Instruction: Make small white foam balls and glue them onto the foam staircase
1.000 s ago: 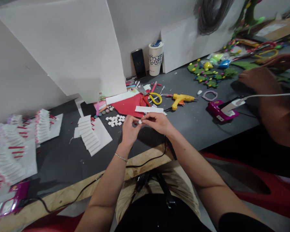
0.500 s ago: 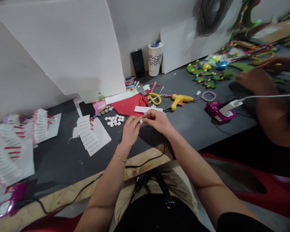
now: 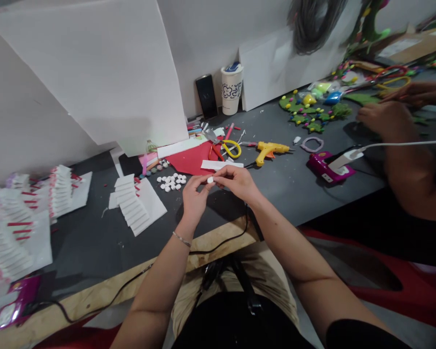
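Observation:
Between the fingertips of both hands is a small white piece (image 3: 210, 180). My left hand (image 3: 195, 194) pinches it from the left, and my right hand (image 3: 237, 182) pinches it from the right. Just left of my left hand, several small white discs (image 3: 171, 182) lie in a cluster on the dark table (image 3: 94, 232). Behind my hands are a white strip (image 3: 222, 165) and a red sheet (image 3: 189, 159). Overlapping white strips lie on a white board (image 3: 153, 203) farther left.
A yellow glue gun (image 3: 271, 151), yellow-handled scissors (image 3: 231, 148), a cup (image 3: 231, 89) and a phone (image 3: 206, 97) are behind. To the right, a purple power strip (image 3: 330, 167) sits near another person's hands (image 3: 388, 116). White strip pieces (image 3: 12, 232) lie far left.
The white piece shows more fully between my fingertips, and my left fingers have shifted slightly around it. The other person's near hand has moved a little.

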Tool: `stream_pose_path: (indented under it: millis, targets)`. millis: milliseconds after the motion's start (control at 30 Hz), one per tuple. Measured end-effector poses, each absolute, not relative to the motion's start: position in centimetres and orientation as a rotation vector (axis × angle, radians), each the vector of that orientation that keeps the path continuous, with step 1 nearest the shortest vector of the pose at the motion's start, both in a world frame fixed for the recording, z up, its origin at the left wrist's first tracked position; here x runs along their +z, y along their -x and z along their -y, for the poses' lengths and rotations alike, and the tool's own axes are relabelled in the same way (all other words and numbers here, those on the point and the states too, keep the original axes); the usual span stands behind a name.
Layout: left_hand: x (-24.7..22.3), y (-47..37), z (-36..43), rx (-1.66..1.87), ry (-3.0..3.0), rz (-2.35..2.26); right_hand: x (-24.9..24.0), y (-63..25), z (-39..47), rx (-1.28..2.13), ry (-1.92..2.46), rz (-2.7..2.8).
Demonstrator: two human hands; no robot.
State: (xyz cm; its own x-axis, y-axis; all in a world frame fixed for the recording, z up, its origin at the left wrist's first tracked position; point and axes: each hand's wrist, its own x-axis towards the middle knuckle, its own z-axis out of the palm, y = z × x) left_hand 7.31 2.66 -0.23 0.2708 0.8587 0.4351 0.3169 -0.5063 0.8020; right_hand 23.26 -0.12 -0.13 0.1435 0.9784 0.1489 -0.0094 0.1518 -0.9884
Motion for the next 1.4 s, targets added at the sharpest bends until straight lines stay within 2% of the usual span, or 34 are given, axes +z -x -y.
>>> stream_pose_path:
  millis: [700,1000,1400]
  targets:
    - [0.3,-7.1,-2.4,1.118,-2.019,-1.002,-0.4,-23.0,0.5,0.997,1.172,1.161]
    - [-0.4,-7.7,-1.7,1.166,-1.852,-1.02,-1.2,-23.2,0.3,1.231,1.143,1.054]
    - [-0.9,-7.9,-2.2,1.239,-1.578,-1.028,-0.8,-22.9,0.4,1.181,1.127,1.045]
